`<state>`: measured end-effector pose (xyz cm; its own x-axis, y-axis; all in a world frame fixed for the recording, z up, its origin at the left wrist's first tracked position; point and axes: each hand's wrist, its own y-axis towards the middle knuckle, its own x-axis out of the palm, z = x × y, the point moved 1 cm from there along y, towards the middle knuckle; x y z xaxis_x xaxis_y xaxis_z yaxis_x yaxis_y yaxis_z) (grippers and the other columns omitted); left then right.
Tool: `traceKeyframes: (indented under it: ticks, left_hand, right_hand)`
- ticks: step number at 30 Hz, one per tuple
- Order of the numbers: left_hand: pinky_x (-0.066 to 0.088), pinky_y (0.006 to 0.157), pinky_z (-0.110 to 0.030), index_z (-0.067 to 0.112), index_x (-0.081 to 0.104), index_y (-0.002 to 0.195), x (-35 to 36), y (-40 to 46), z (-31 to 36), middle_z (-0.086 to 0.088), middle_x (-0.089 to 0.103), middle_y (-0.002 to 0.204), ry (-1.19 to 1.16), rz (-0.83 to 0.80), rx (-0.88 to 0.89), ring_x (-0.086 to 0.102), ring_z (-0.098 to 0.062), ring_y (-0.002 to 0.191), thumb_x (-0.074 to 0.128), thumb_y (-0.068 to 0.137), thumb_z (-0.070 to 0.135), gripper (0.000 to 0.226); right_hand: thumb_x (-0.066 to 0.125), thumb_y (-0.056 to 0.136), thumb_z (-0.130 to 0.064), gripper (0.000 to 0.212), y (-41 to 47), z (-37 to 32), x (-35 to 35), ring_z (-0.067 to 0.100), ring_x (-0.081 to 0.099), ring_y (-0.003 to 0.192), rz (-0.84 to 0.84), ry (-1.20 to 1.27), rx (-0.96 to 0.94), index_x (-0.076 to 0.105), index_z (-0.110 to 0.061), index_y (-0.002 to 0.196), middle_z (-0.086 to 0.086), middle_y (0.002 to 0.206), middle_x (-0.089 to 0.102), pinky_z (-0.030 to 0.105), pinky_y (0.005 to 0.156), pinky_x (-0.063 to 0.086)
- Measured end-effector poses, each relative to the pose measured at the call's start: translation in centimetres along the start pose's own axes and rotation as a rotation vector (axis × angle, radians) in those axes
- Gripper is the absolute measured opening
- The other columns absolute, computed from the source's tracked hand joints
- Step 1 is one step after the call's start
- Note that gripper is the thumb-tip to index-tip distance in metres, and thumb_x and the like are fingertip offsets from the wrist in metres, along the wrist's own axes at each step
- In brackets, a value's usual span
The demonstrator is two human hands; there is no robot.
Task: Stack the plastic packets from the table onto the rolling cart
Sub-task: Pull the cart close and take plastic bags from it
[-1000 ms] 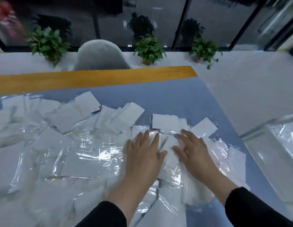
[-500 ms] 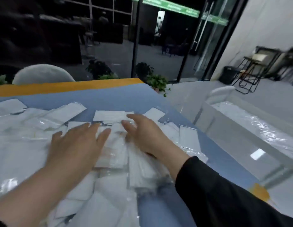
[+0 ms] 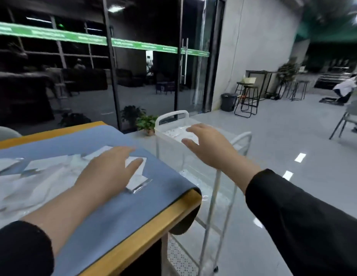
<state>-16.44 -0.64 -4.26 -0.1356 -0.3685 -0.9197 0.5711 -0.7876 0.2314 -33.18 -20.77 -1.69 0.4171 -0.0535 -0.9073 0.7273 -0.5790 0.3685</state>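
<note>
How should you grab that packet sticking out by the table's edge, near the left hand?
Probably by the clear plastic corner of the packet, coming from the cart side. It lies flat on the blue mat, so a thumb-and-finger pinch on that free edge suits it. The left hand rests over its other end.

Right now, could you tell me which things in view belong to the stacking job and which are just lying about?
Belonging to the job:
plastic packets on the table
white rolling cart
left hand on the packets
right hand over the cart's top shelf

Just lying about:
potted plant
bar stools
black bin
</note>
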Motion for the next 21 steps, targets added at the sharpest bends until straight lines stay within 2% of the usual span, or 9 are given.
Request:
traceKeyframes:
  ticks: [3,6,10,15,17,18,19,20,21]
  left_hand:
    - [0.034,0.113,-0.038,0.026,0.042,0.151,1.9,1.7,3.0,0.004,0.044,0.155,0.012,-0.024,0.080,0.040,-0.019,0.142,0.041,0.104,0.051,0.053]
    - [0.034,0.114,-0.040,0.027,0.038,0.154,3.2,3.8,5.1,0.005,0.041,0.158,0.044,-0.042,0.141,0.037,-0.019,0.144,0.038,0.105,0.052,0.055]
    - [0.027,0.120,-0.042,0.028,0.033,0.156,5.1,7.3,7.5,0.008,0.035,0.161,0.048,-0.043,0.279,0.031,-0.017,0.148,0.036,0.105,0.053,0.057]
    - [0.019,0.121,-0.046,0.029,0.036,0.153,8.0,11.1,11.3,0.003,0.038,0.157,0.161,-0.073,0.417,0.028,-0.019,0.147,0.032,0.107,0.051,0.052]
    - [0.016,0.120,-0.051,0.034,0.052,0.134,9.3,11.7,13.2,0.003,0.055,0.135,0.231,-0.144,0.442,0.042,-0.021,0.135,0.025,0.109,0.047,0.039]
    - [0.021,0.116,-0.052,0.035,0.058,0.112,9.6,11.6,14.1,0.005,0.062,0.114,0.242,-0.190,0.437,0.052,-0.022,0.121,0.021,0.109,0.048,0.039]
    - [0.033,0.105,-0.048,0.032,0.055,0.091,9.9,11.2,15.3,0.006,0.062,0.096,0.217,-0.222,0.451,0.058,-0.023,0.104,0.019,0.108,0.051,0.044]
    - [0.040,0.086,-0.042,0.028,0.050,0.078,10.3,10.7,16.5,0.006,0.059,0.084,0.160,-0.233,0.461,0.058,-0.022,0.089,0.018,0.107,0.055,0.051]
    - [0.038,0.068,-0.038,0.025,0.047,0.071,10.6,10.1,17.7,0.004,0.057,0.077,0.098,-0.220,0.472,0.056,-0.020,0.078,0.019,0.106,0.057,0.055]
  right_hand:
    - [0.045,0.097,-0.062,0.056,-0.2,3.9,-0.6,0.024,0.054,0.126,-0.154,-0.251,0.008,0.054,-0.027,0.140,-0.002,0.143,0.056,0.043,0.108,0.040]
    - [0.043,0.100,-0.057,0.042,-0.5,6.1,-0.5,0.022,0.062,0.113,-0.206,-0.438,-0.005,0.064,-0.032,0.126,-0.004,0.125,0.068,0.036,0.098,0.043]
    - [0.042,0.104,-0.037,0.028,-1.3,8.7,-1.6,0.025,0.054,0.094,-0.242,-0.450,0.034,0.068,-0.029,0.108,-0.003,0.108,0.071,0.032,0.078,0.031]
    - [0.051,0.101,-0.045,0.028,-3.6,14.5,-3.9,0.023,0.059,0.109,-0.254,-0.320,0.104,0.064,-0.039,0.125,-0.009,0.120,0.070,0.035,0.091,0.049]
    - [0.052,0.099,-0.048,0.031,-5.0,16.3,-5.5,0.018,0.062,0.104,-0.238,-0.311,0.153,0.062,-0.040,0.127,-0.012,0.118,0.070,0.035,0.089,0.052]
    - [0.052,0.098,-0.051,0.033,-5.5,17.2,-6.0,0.018,0.062,0.099,-0.230,-0.311,0.173,0.062,-0.040,0.127,-0.013,0.115,0.070,0.036,0.087,0.052]
    - [0.052,0.097,-0.054,0.036,-6.2,18.2,-6.6,0.017,0.058,0.095,-0.231,-0.316,0.196,0.062,-0.039,0.128,-0.014,0.110,0.071,0.035,0.086,0.052]
    - [0.051,0.095,-0.059,0.040,-6.7,19.2,-7.0,0.015,0.053,0.091,-0.237,-0.327,0.221,0.062,-0.038,0.128,-0.016,0.104,0.070,0.035,0.083,0.052]
    - [0.050,0.092,-0.065,0.047,-7.3,20.0,-7.4,0.013,0.049,0.091,-0.252,-0.352,0.249,0.061,-0.037,0.128,-0.017,0.099,0.068,0.034,0.081,0.051]
